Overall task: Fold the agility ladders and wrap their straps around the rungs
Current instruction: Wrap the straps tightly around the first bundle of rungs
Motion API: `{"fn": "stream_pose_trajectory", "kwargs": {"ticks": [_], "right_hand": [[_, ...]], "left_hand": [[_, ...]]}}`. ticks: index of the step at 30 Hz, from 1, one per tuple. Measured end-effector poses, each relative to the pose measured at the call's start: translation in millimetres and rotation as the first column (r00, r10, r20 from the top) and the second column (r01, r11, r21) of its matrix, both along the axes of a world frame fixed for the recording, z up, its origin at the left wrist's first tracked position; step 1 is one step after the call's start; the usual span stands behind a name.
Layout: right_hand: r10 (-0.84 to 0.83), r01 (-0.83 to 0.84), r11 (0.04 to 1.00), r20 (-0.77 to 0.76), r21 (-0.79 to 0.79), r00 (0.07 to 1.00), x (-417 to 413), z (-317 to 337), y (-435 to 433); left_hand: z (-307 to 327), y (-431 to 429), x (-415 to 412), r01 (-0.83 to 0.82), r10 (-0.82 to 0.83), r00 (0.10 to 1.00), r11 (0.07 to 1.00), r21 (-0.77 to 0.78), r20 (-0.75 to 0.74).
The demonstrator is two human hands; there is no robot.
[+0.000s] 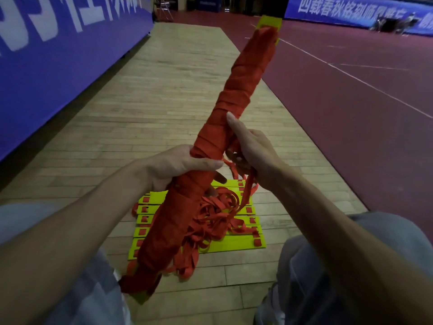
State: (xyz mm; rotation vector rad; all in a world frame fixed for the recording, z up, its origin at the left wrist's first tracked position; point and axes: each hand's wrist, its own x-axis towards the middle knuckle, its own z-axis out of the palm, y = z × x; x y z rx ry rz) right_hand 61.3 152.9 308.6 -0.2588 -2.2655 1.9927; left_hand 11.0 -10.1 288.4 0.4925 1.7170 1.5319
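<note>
- While its red windings cover nearly the whole bundle (236,109), you see the yellow rungs inside only as a tip at the far end and a corner at the near end, by your left knee.
- Most of your left hand (173,165) sits behind the bundle. The thumb lies across the front and a few fingertips show round the underside, so it is clamped round the bundle at about its middle.
- Your right hand (251,146) touches the bundle just above the left one. Its forefinger lies straight along the windings, and the other fingers are curled on a loose strap (248,191). How many of them pinch it is hard to make out.
- That strap drops from your right hand into a red tangle (215,214) below.
- You hold the bundle in the air, slanting from your lap up and away over the wooden floor (164,102).
- A second ladder (234,246) lies flat on the floor between your knees, with its yellow rungs stacked side by side. The bundle and the tangle hide its middle.
- At the left a blue banner (58,66) is cut off by the edge, and the far background is too dark to read.
</note>
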Motion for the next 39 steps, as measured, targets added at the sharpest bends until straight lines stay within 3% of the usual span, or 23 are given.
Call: {"fn": "stream_pose_trajectory", "kwargs": {"ticks": [8,12,15,17,22,27,32,36,39], "right_hand": [[0.054,-0.087,0.985,0.21,0.15,0.976,-4.9,-9.8,1.9],[-0.011,-0.061,0.954,0.238,0.294,0.971,-5.8,-22.8,-2.5],[-0.097,0.002,0.925,0.231,0.38,0.968,-8.9,-41.7,-2.5],[-0.151,0.051,0.917,0.225,0.396,0.963,-11.1,-48.2,1.9],[-0.132,0.097,0.939,0.085,0.33,0.988,-13.0,-31.9,15.2],[-0.001,-0.001,0.992,0.013,0.125,1.0,-3.9,-12.3,13.6],[-0.018,-0.039,0.949,0.176,0.314,0.984,-4.8,-12.2,17.7],[-0.064,-0.076,0.89,0.288,0.449,0.956,-8.1,-23.5,15.4],[-0.058,-0.106,0.891,0.343,0.442,0.938,-7.9,-24.6,11.3]], "left_hand": [[-23.1,8.9,-10.4,-0.162,0.127,0.962,0.978,-0.132,-0.243],[-20.9,18.4,-4.2,-0.061,-0.028,0.953,0.958,-0.279,-0.302],[-29.8,26.8,10.3,-0.011,-0.184,0.91,0.884,-0.467,-0.37],[-39.6,31.0,17.2,0.011,-0.215,0.88,0.901,-0.434,-0.424],[-37.2,29.5,13.4,-0.055,0.019,0.963,0.99,-0.126,-0.27],[-26.8,20.5,14.1,-0.002,0.003,0.999,1.0,-0.02,0.054],[-33.2,21.9,15.9,-0.092,0.095,0.994,0.994,-0.064,0.061],[-46.4,30.9,21.2,-0.246,0.228,0.964,0.96,-0.135,-0.134],[-52.9,34.1,19.4,-0.339,0.16,0.855,0.893,-0.297,-0.494]]}}
